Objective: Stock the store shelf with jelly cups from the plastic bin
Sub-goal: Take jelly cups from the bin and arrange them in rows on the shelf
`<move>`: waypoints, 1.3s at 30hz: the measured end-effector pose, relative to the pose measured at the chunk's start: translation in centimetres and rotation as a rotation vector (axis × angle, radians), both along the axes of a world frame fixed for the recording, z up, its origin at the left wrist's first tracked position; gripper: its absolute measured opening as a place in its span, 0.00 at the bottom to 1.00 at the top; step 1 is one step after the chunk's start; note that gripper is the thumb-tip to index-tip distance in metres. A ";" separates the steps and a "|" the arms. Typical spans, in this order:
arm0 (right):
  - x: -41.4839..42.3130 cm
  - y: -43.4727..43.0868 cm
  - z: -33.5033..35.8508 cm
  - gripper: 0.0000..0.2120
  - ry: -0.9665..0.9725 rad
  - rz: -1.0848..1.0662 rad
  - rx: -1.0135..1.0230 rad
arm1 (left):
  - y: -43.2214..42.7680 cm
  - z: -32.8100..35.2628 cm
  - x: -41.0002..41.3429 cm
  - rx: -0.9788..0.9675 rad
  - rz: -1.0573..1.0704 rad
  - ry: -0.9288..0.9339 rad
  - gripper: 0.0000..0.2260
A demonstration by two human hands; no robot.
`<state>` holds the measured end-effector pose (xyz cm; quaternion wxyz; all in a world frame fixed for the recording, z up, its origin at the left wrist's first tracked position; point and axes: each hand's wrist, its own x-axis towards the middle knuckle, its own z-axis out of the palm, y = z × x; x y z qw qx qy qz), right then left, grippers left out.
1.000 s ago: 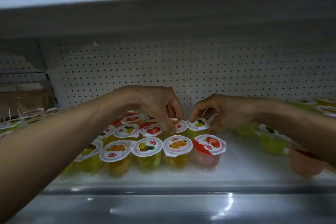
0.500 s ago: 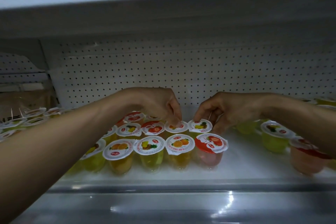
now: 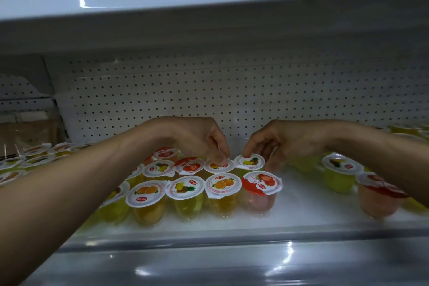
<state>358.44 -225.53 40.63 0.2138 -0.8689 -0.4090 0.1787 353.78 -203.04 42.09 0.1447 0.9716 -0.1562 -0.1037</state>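
Observation:
Several jelly cups with white fruit-printed lids stand in rows on the white shelf [image 3: 301,202]. My left hand [image 3: 199,139] reaches over the rows, and its curled fingertips pinch the lid edge of an orange jelly cup [image 3: 217,166] in the second row. My right hand [image 3: 285,140] comes in from the right. Its thumb and fingers hold the pineapple jelly cup [image 3: 250,162] beside the orange one. In the front row, a red strawberry cup [image 3: 261,189] stands at the right end. The plastic bin is out of view.
More cups stand apart on the right: a yellow cup [image 3: 340,173] and a red cup [image 3: 376,197] partly behind my right forearm. Further cups [image 3: 30,153] sit at the far left. Behind is a perforated back panel [image 3: 232,90], and an upper shelf [image 3: 209,7] overhangs.
Both hands have stayed on the same two second-row cups, shifting them slightly. The view has drawn back a little, so the front row appears a bit higher in the frame.

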 end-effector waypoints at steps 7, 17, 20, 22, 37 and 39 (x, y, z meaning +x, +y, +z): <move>0.8 -4.8 4.2 0.17 -0.306 -0.234 0.189 | -3.7 1.5 2.3 -0.132 -0.061 -0.176 0.10; 4.2 -10.7 2.8 0.19 -0.312 -0.397 -0.406 | -13.3 0.1 7.0 -0.131 -0.183 -0.112 0.18; 4.3 -11.0 2.6 0.16 -0.295 -0.384 -0.389 | -14.6 -0.4 7.7 -0.095 -0.201 -0.113 0.18; 4.3 -11.1 2.5 0.17 -0.275 -0.384 -0.371 | -15.0 -0.6 8.0 -0.091 -0.204 -0.109 0.17; 4.0 -9.3 4.1 0.12 -0.420 -0.345 -0.005 | -8.7 3.5 5.8 -0.108 -0.038 -0.327 0.16; 3.7 -7.1 4.0 0.12 -0.370 -0.301 0.093 | -5.8 4.1 5.4 -0.107 0.019 -0.320 0.17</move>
